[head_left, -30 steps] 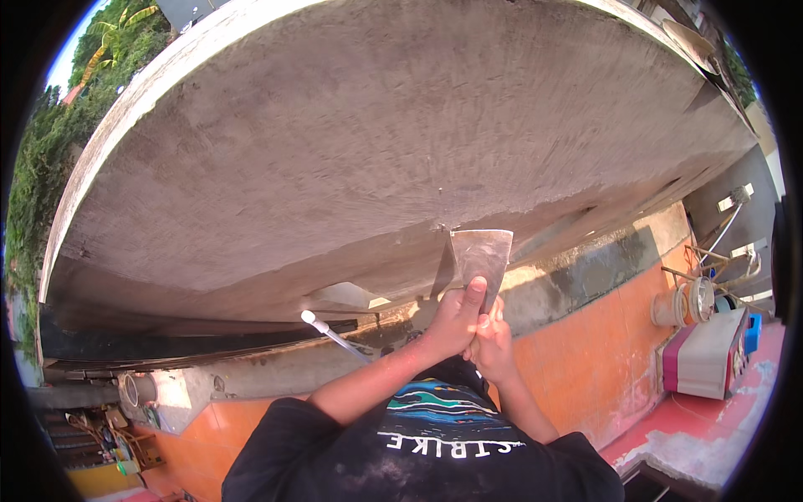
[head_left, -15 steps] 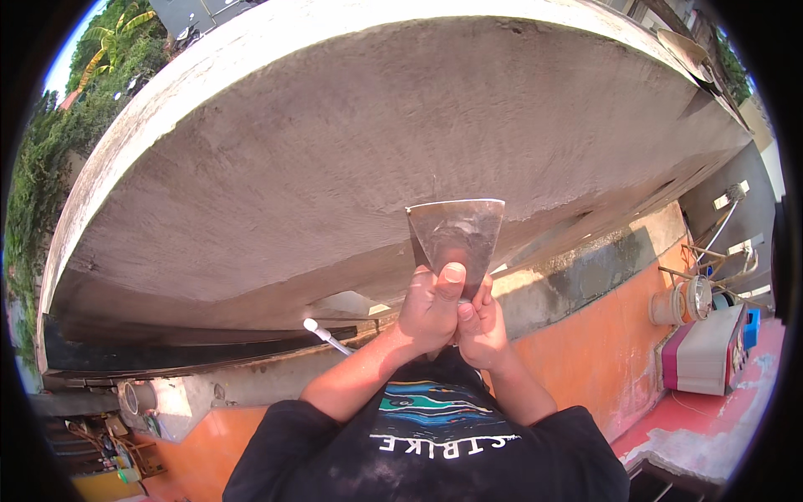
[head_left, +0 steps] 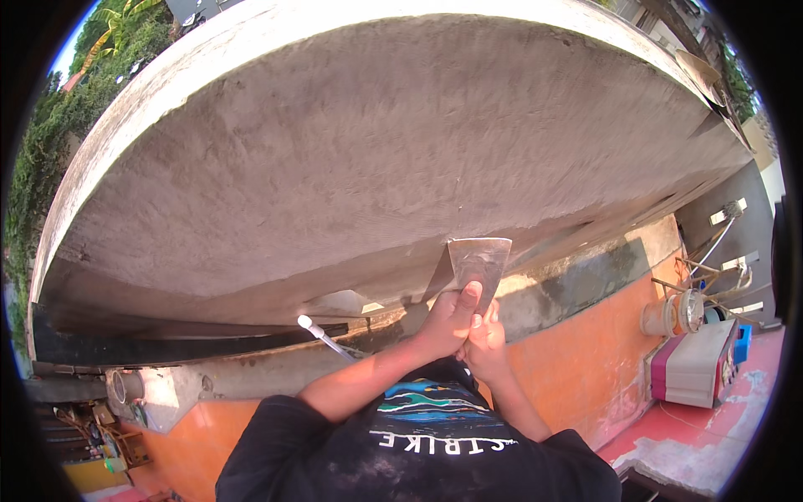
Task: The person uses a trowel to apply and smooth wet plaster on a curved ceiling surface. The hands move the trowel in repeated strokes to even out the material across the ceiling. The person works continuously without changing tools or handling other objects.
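Note:
A wide, flared metal scraper [head_left: 481,261] stands with its blade upward, its broad edge at the lower part of the rough grey plastered wall [head_left: 335,159]. My left hand [head_left: 450,318] is closed round its lower end, the thumb lying flat on the blade face. Just below and to the right, my right hand [head_left: 487,345] is closed too, its fingers wrapped about the handle, which the hands hide. The blade throws a dark shadow on the wall to its left. Whether the whole edge touches the plaster, I cannot tell.
A white-tipped rod [head_left: 316,326] sticks up left of my forearm. Along the wall's foot runs a pale ledge [head_left: 535,301] beside an orange floor [head_left: 569,351]. To the right are a bucket [head_left: 661,318], a striped box-like thing [head_left: 690,364] and a blue container [head_left: 743,343].
Both hands have moved the scraper down the wall and a little to the right. Its blade now looks narrower and more tilted. The grip stays closed.

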Demonstrator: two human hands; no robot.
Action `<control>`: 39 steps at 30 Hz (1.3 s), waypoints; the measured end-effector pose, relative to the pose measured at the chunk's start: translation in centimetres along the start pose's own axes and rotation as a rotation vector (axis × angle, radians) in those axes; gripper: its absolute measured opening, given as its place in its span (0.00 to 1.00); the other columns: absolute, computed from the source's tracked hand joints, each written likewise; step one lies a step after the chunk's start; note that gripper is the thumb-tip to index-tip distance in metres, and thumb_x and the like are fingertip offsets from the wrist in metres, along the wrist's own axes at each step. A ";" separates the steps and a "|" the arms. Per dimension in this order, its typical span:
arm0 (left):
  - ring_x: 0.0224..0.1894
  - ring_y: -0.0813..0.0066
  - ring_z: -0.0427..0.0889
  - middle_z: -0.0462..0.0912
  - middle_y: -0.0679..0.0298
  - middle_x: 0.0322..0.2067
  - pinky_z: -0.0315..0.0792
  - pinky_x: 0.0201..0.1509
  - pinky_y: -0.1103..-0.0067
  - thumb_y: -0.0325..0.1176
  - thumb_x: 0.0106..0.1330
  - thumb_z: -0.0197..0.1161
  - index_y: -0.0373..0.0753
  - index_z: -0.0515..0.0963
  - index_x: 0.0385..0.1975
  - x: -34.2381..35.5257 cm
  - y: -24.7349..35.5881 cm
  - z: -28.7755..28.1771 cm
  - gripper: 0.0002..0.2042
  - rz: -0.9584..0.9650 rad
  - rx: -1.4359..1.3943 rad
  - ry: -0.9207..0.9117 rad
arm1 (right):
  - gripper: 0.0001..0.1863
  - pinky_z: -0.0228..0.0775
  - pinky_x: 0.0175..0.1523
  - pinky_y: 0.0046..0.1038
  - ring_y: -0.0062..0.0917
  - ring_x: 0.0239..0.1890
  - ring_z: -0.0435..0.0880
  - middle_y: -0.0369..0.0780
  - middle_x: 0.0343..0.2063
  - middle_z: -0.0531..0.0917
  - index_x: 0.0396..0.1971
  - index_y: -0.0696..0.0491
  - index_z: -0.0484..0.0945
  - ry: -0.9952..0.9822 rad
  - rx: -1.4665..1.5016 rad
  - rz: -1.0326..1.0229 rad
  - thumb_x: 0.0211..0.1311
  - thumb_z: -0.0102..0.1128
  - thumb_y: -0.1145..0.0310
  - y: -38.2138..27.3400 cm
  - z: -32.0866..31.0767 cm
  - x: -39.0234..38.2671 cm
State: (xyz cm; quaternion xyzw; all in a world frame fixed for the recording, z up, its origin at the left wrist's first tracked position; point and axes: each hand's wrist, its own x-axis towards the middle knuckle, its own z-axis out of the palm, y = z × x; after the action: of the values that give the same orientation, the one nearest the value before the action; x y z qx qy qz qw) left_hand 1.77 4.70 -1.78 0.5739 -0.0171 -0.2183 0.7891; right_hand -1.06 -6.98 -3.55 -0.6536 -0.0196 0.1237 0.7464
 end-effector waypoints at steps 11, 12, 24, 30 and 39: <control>0.13 0.80 0.74 0.77 0.64 0.23 0.67 0.13 0.83 0.65 0.72 0.35 0.35 0.76 0.28 -1.0 0.8 -0.2 0.35 0.019 0.128 -0.075 | 0.19 0.66 0.26 0.18 0.15 0.19 0.71 0.35 0.24 0.73 0.45 0.56 0.66 -0.074 0.214 -0.049 0.75 0.43 0.52 0.1 0.4 -0.9; 0.14 0.80 0.74 0.77 0.64 0.22 0.67 0.14 0.83 0.65 0.72 0.35 0.35 0.76 0.28 -0.9 0.1 0.1 0.35 0.019 0.113 -0.077 | 0.19 0.66 0.26 0.18 0.15 0.19 0.71 0.35 0.24 0.73 0.45 0.56 0.66 -0.054 0.197 -0.001 0.76 0.42 0.53 0.9 -0.1 -1.3; 0.25 0.79 0.75 0.76 0.65 0.25 0.70 0.28 0.80 0.68 0.71 0.34 0.35 0.75 0.26 0.3 -0.2 -0.4 0.37 0.188 0.044 -0.026 | 0.22 0.65 0.26 0.21 0.18 0.19 0.73 0.37 0.20 0.74 0.38 0.56 0.71 -0.121 -0.083 -0.083 0.74 0.44 0.49 0.0 -1.0 0.3; 0.27 0.79 0.73 0.75 0.63 0.24 0.68 0.30 0.80 0.67 0.71 0.34 0.35 0.72 0.22 -1.3 1.6 -1.7 0.37 0.398 0.136 0.030 | 0.27 0.66 0.29 0.23 0.20 0.23 0.76 0.39 0.22 0.76 0.33 0.56 0.72 -0.293 -0.135 -0.159 0.73 0.44 0.44 -1.1 0.5 1.3; 0.14 0.81 0.74 0.75 0.65 0.18 0.66 0.16 0.83 0.66 0.71 0.37 0.35 0.76 0.27 -0.4 -1.2 0.0 0.36 -0.043 0.059 -0.059 | 0.22 0.61 0.22 0.19 0.14 0.16 0.69 0.33 0.20 0.71 0.45 0.56 0.65 -0.072 0.062 -0.032 0.76 0.39 0.49 2.7 -1.3 -1.5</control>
State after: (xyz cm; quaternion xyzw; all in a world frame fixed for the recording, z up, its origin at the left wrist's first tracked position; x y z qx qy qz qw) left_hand 1.01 4.57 -2.83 0.5906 -0.0343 -0.2513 0.7661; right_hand -2.71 -8.26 -6.14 -0.6247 -0.0532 0.1358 0.7671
